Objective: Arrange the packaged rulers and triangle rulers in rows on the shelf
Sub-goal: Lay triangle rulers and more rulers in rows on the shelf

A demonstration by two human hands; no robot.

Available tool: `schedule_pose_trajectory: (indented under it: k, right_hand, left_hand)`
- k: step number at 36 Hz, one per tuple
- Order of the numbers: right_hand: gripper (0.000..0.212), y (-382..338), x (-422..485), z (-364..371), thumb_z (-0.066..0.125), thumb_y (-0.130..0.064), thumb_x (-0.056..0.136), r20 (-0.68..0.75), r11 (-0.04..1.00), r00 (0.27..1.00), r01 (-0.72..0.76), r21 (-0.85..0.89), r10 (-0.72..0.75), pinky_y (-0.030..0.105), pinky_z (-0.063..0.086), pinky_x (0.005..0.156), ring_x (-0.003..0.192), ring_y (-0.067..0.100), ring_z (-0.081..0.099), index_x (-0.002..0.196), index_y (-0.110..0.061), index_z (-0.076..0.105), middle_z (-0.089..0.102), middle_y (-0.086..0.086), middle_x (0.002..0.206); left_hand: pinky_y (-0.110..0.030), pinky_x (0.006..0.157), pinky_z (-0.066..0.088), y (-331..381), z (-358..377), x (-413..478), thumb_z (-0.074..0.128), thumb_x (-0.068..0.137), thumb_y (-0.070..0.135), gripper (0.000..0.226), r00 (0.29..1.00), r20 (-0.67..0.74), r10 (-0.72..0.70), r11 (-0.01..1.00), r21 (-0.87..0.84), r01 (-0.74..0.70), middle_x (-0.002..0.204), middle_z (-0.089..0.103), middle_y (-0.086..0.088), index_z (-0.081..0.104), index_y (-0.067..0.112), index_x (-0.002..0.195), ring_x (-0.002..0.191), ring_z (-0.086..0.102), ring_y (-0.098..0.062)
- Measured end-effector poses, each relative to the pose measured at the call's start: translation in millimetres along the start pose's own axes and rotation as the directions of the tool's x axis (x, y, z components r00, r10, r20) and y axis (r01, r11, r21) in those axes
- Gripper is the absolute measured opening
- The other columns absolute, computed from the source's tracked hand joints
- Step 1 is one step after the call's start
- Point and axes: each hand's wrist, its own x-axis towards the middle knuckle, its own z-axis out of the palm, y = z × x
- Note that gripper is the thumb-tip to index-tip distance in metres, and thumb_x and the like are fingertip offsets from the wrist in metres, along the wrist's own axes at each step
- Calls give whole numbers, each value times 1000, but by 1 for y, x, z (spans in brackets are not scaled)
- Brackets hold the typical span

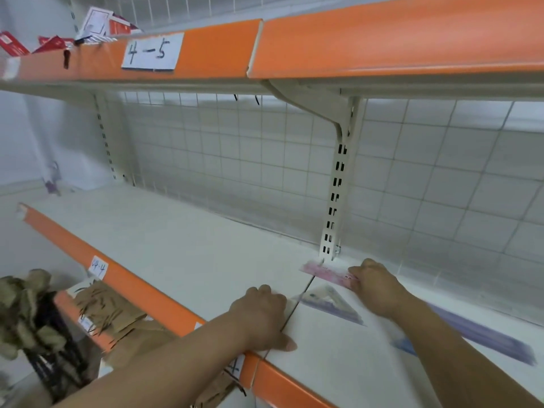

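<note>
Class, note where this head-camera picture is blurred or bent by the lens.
Head view: the wide-angle lens bows the upper orange shelf edge; the pink ruler pack by the right hand and the purple ruler pack are smeared; the 4-5 label reads clearly.

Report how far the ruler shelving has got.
Early. Done: one triangle ruler and a purple ruler pack lie flat on the shelf. In hand: the right hand holds a pink ruler pack at the back, by the upright; the left hand rests at the front edge. Left: only three items show, no full row yet.
</note>
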Motion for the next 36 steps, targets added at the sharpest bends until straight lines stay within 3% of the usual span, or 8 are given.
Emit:
schedule_pose_trajectory:
  k: [5,8,12,17,25,36]
  right_hand:
    - [30,0,3,3,37,-30,100,15,1000,1000,-4,-19,4,31,40,75,97,23,44,70,-24,39,40,3,95]
    - [24,2,5,5,38,-32,99,19,1000,1000,0,-24,0,32,44,80,102,25,46,81,-21,48,40,3,95]
    - [30,2,7,7,39,-33,99,17,1000,1000,11,-20,-11,33,44,83,102,25,47,96,-12,61,39,3,94]
    - [19,2,8,9,41,-30,99,2,1000,1000,23,12,-23,33,43,83,93,22,43,83,-20,47,40,3,95]
    - [19,-1,3,9,41,-26,98,-19,1000,1000,18,8,-17,35,46,84,94,24,46,81,-19,47,41,4,94]
    - [25,-20,-23,-5,47,-38,94,-122,1000,992,30,-7,-31,33,46,84,106,24,43,99,-16,58,43,4,101]
  left_hand:
    - [-39,93,41,1,0,0,67,78,56,69,1000,8,-14,1000,2,14,127,40,-7,44,19,132,119,39,-26]
    - [-39,93,41,2,-1,-1,67,79,56,70,1000,8,-17,1000,8,17,128,40,-7,43,19,133,119,39,-26]
    - [-37,91,42,2,0,-1,67,79,56,69,1000,7,-16,1000,8,16,127,40,-7,43,19,132,118,40,-25]
    - [-37,91,42,3,-1,0,67,78,57,70,1000,11,-13,1000,10,13,126,40,-7,43,18,132,118,40,-25]
    - [-37,89,41,2,0,-3,67,79,57,69,1000,-3,0,1000,3,0,126,40,-7,43,18,132,119,39,-25]
    - [-38,96,41,-1,1,-5,63,81,58,68,999,-8,50,999,10,-50,127,40,-7,43,18,132,121,38,-25]
